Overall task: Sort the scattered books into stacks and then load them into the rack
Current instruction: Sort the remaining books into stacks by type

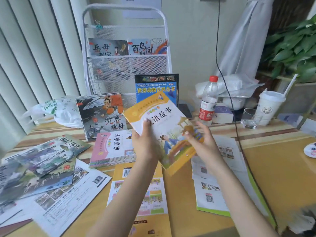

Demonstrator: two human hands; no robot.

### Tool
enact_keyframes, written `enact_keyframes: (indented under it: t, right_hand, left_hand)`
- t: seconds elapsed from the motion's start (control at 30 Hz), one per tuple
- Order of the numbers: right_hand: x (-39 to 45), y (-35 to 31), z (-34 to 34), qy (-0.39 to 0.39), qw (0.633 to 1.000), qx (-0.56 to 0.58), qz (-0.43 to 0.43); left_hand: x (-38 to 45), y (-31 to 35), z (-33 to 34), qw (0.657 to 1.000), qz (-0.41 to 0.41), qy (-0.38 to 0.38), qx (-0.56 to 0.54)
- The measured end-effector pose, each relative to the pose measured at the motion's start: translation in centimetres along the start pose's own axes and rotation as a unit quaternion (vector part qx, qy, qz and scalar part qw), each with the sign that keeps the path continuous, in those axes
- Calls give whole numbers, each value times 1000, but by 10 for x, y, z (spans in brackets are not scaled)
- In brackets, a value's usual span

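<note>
1. Yellow book [164,124]: thin, glossy paperback, rectangular, tilted above the tabletop [273,159].
2. Left hand [145,141]: grip closed on the book's left edge, thumb on the cover.
3. Right hand [200,135]: fingers spread and relaxed at the book's right edge; contact unclear.
4. Rack [126,48]: white wire mesh, rounded frame, two picture books in a pocket.
5. Pink book [112,146]: tops a flat stack on the tabletop.
</note>
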State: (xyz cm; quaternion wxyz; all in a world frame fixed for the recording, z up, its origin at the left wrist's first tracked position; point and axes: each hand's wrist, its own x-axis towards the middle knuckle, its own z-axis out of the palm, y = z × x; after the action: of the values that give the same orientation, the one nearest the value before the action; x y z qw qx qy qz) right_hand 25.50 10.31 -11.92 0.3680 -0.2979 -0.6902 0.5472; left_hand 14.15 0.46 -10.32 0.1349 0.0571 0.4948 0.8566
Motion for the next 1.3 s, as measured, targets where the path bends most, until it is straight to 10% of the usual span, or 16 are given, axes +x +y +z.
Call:
enact_keyframes:
  t: [0.23, 0.53, 0.73, 0.9, 1.0, 1.13, 1.3]
  right_hand:
    - [56, -16, 109, 67, 993, -11, -100]
    - [88, 44, 167, -197, 915, -342, -82]
    - [89, 34, 166, -146, 892, -414, -107]
    - [78, 30, 150, -59, 986, -143, 69]
    - [71, 37, 136, -193, 967, 9, 164]
    - [59, 53, 135, -181, 959, 102, 191]
    - [53, 52, 133, -177, 952, 167, 185]
  left_hand:
    - [34, 32, -69, 945, 198, 152, 212]
    - [53, -2, -142, 777, 64, 134, 612]
    - [55, 0, -145, 711, 139, 160, 670]
    - [56, 3, -146, 739, 116, 143, 648]
    - [49, 1, -135, 744, 112, 138, 644]
    - [50, 7, -137, 725, 108, 155, 662]
    - [72, 27, -160, 904, 90, 131, 398]
